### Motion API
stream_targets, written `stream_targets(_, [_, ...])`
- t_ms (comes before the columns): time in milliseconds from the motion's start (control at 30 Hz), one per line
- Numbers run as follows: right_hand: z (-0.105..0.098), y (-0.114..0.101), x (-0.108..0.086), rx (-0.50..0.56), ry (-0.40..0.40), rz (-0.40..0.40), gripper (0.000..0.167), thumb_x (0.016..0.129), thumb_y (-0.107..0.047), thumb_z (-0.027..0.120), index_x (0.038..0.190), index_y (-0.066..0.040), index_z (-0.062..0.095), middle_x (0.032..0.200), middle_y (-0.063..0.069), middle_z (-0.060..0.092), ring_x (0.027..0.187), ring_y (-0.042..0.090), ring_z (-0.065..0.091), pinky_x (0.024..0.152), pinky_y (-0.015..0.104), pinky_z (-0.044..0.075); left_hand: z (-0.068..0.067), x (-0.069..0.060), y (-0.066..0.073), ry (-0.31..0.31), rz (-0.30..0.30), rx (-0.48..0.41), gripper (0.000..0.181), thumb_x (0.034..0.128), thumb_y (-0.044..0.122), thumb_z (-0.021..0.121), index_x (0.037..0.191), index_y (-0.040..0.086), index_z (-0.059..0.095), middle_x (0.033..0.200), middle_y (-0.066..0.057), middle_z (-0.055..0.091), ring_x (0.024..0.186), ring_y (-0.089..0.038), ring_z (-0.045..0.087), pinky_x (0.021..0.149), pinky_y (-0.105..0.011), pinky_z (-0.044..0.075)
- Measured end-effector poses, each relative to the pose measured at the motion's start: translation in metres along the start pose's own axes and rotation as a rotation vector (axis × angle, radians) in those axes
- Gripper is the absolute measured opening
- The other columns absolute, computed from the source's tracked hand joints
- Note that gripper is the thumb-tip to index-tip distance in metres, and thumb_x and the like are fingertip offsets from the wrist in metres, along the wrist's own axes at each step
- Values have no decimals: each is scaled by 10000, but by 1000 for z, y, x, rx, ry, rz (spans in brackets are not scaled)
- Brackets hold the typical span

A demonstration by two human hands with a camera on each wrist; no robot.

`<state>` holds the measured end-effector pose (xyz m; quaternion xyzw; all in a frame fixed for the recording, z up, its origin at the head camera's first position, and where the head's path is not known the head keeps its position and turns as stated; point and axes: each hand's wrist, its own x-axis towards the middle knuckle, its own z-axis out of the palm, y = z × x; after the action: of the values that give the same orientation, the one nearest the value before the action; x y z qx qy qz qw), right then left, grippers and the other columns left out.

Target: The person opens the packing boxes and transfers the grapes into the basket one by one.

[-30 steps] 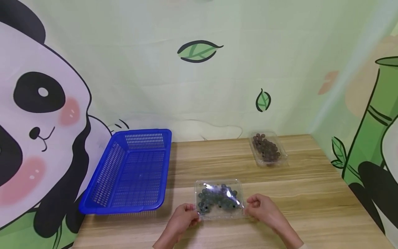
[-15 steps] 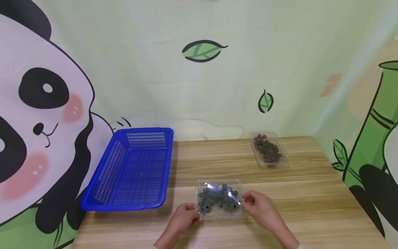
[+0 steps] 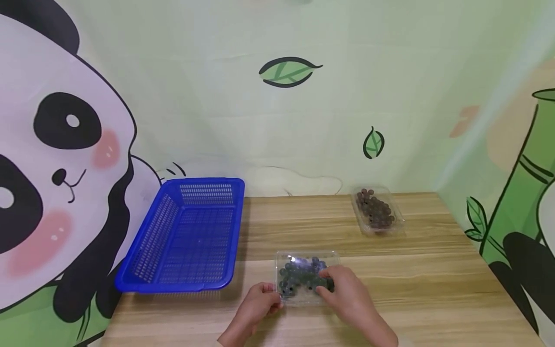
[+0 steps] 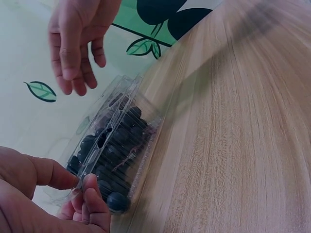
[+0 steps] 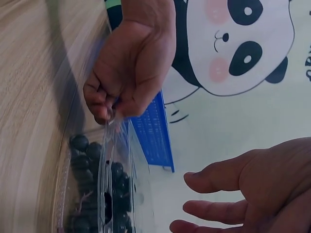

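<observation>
A clear plastic clamshell box (image 3: 303,298) of dark grapes (image 3: 297,275) lies closed on the wooden table, nearest me. My left hand (image 3: 260,304) holds its front left corner; the left wrist view shows thumb and fingers pinching the rim (image 4: 83,177). Over the right part of the lid is my right hand (image 3: 351,295), which hides some of the grapes in the head view. From the right wrist view, that hand (image 5: 262,191) is apart from the box, its fingers loosely spread and holding nothing.
A blue plastic basket (image 3: 236,241) with slotted sides stands on the left of the table. At the back right sits a second clear box (image 3: 398,219) with reddish grapes (image 3: 376,209). Behind the table hangs a printed panda backdrop (image 3: 217,111).
My right hand has left the box's right edge and moved leftward over the lid. The left hand keeps its hold on the corner, and the box stays in place.
</observation>
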<state>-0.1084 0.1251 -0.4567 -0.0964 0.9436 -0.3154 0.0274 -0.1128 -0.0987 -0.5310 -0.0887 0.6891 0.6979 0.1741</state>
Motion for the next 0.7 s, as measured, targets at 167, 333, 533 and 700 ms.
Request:
stream_targets(167, [10, -12, -1, -73, 70, -115, 283, 846, -138, 843, 1090, -40, 737, 1074, 111, 701, 1043, 320, 652, 895, 502, 540, 0, -1, 0, 7, -2, -10, 259, 821, -62, 561, 1073, -115, 532, 873, -110, 613, 731, -144, 612, 667, -240, 504])
stream_targets(333, [19, -21, 0, -104, 95, -176, 314, 832, -136, 854, 1093, -15, 729, 1102, 140, 699, 1056, 337, 643, 929, 518, 521, 1, 0, -1, 6, -2, -15, 246, 821, -57, 562, 1061, -105, 537, 870, -97, 604, 721, -136, 604, 658, -234, 502])
stream_targets(533, [28, -31, -1, -117, 120, -232, 305, 821, -122, 849, 1075, 1, 735, 1086, 149, 698, 1049, 331, 618, 917, 559, 486, 1, 0, -1, 7, -4, -8, 248, 833, -56, 558, 1073, -117, 537, 877, -103, 606, 729, -138, 606, 665, -240, 510])
stream_targets(700, [36, -38, -1, -203, 144, -295, 316, 817, -157, 857, 1078, -24, 738, 1078, 110, 687, 1022, 280, 603, 866, 504, 507, 2, 1, -2, 15, -2, -13, 225, 835, -59, 565, 1053, -110, 551, 868, -99, 616, 727, -134, 607, 663, -235, 511])
